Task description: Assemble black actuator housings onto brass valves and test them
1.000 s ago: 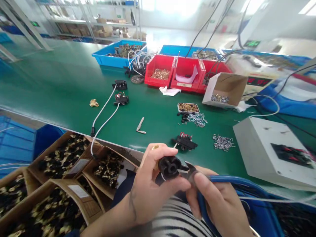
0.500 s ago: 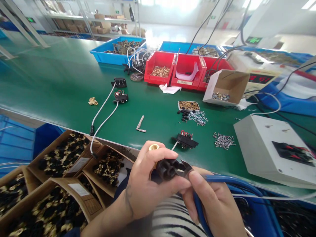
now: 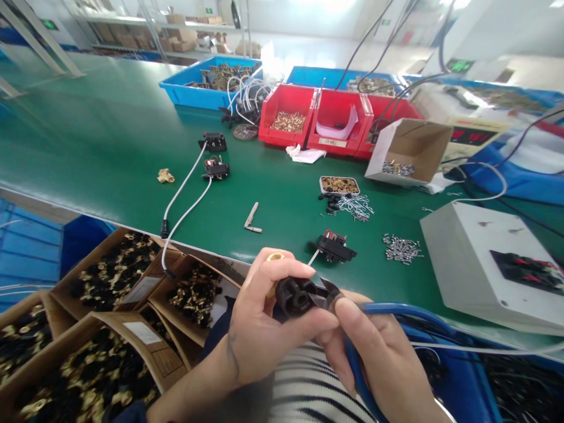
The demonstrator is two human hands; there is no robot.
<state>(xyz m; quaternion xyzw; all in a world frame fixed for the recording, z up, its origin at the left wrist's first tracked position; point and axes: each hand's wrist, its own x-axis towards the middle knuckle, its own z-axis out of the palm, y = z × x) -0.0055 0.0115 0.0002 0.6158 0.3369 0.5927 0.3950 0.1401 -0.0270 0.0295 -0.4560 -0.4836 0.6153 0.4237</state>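
My left hand (image 3: 264, 329) is closed around a black plastic valve part (image 3: 293, 295) with a brass end (image 3: 275, 257) showing above the fingers. My right hand (image 3: 383, 364) grips blue-handled cutters (image 3: 379, 311); their dark jaws (image 3: 326, 292) touch the right side of the black part. Both hands are held low over my striped shirt (image 3: 308, 388), in front of the green table's near edge.
Cardboard boxes (image 3: 106, 276) of black and brass parts stand at lower left. On the green table (image 3: 110, 141) lie a black wired module (image 3: 333, 248), small pins (image 3: 400, 248), a tin of brass pieces (image 3: 338, 185), red bins (image 3: 335, 123), blue trays (image 3: 207, 88) and a white tester box (image 3: 489, 264).
The black part has turned slightly in my left hand, and the cutter jaws stay against it. Both hands shifted a little left and down in view.
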